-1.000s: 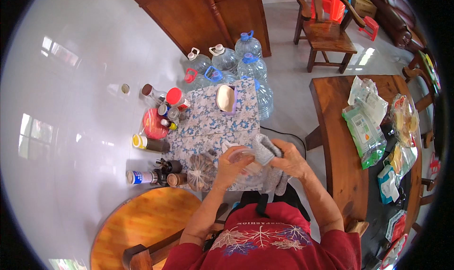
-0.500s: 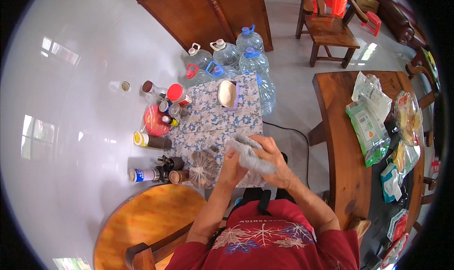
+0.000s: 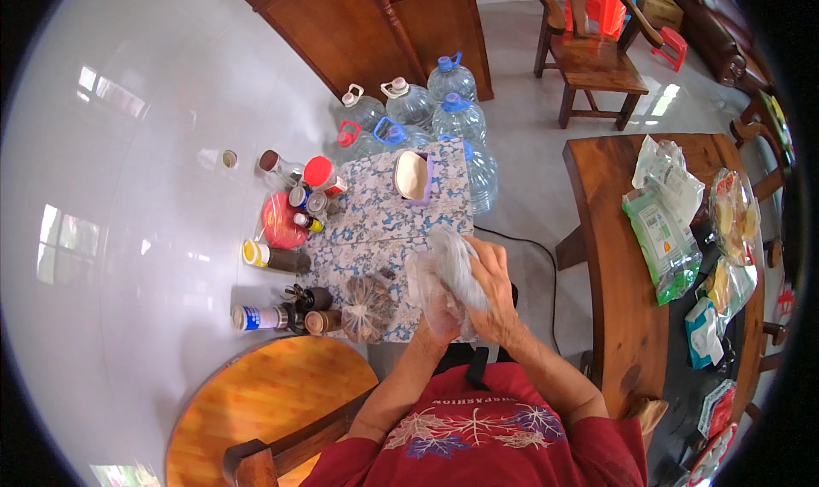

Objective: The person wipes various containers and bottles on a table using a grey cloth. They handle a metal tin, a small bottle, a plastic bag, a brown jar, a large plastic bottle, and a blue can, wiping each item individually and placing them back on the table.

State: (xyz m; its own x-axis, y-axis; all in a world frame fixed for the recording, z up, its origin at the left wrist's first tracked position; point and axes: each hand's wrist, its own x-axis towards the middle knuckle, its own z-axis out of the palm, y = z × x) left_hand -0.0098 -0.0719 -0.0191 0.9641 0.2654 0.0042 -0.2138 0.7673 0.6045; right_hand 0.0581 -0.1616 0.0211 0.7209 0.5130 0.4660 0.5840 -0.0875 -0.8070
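Tub (image 3: 423,284) is sitting above the table's (image 3: 375,231) near edge, the left hand (image 3: 437,326) apparently supporting it from beneath, its finger closure being hidden. Right hand (image 3: 493,289) is curling its fingers closed over the cloth (image 3: 461,272), seemingly for pressing it against the tub

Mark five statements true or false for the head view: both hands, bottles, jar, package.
1. The right hand holds a grey cloth against a clear plastic container. True.
2. The left hand grips the bundled clear bag. False: it holds the container; the bag sits to its left on the patterned table.
3. The large clear water bottles stand on the patterned table. False: they stand on the floor, around its far end.
4. The red-lidded jar is at the patterned table's left side. True.
5. The green-and-clear package lies on the wooden table. True.
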